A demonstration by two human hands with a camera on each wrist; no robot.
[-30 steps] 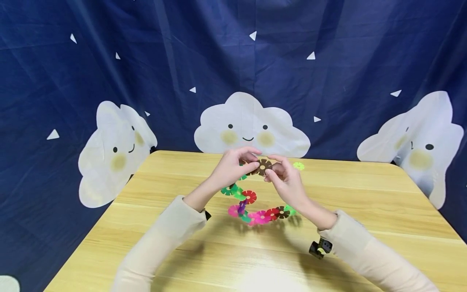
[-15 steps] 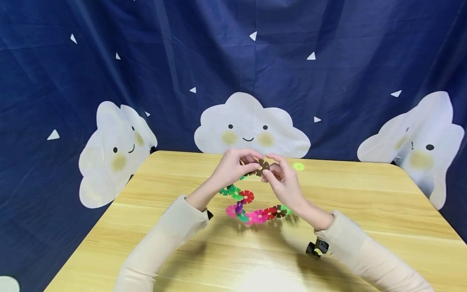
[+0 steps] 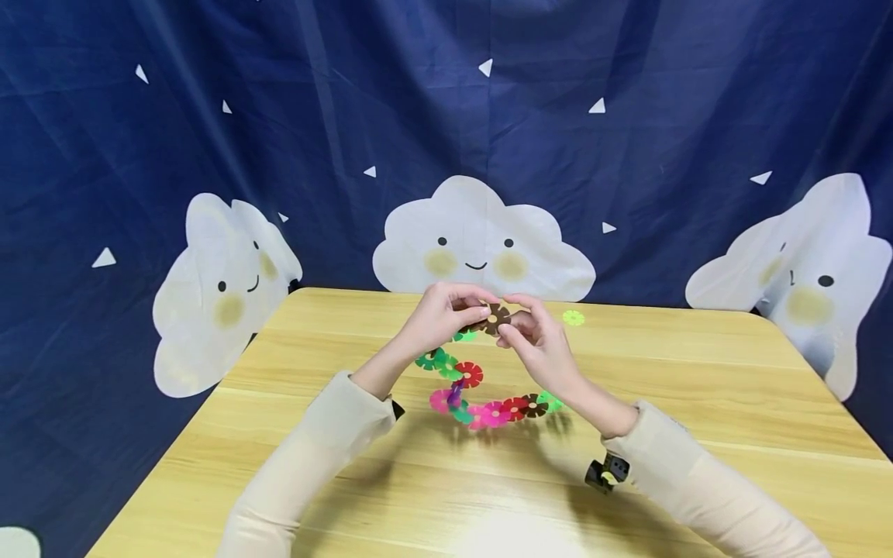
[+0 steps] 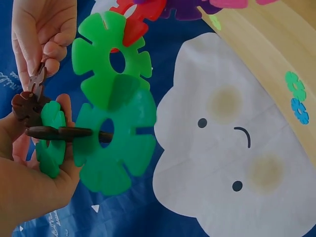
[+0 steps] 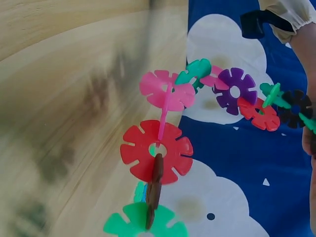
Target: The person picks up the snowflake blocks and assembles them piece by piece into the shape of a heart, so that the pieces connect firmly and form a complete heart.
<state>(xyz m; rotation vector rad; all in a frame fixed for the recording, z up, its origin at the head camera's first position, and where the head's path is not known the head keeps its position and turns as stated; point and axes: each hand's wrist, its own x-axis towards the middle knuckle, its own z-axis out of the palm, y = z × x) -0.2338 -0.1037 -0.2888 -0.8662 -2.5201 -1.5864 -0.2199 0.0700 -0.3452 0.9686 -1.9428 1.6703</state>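
Note:
A chain of colourful notched snowflake discs (image 3: 468, 375) hangs below both hands, in pink, red, green, purple and brown. At its upper end my left hand (image 3: 441, 316) pinches the chain between thumb and fingers, by the brown and green discs. My right hand (image 3: 543, 349) pinches a brown disc (image 3: 497, 319) right beside the left fingertips. In the left wrist view, brown discs (image 4: 29, 106) meet at an angle between the two hands, next to a large green disc (image 4: 116, 160). The right wrist view shows the chain's red disc (image 5: 173, 148) but not the right hand.
A loose yellow-green disc (image 3: 574, 318) lies at the table's back edge. Loose green (image 4: 295, 86) and blue (image 4: 299, 110) discs appear on the table in the left wrist view. Behind the wooden table (image 3: 698, 372) hangs a dark blue curtain (image 3: 418, 101) with clouds.
Both hands and the hanging chain have shifted slightly left, and the brown disc has moved left with the right fingers. Both hands keep their pinch.

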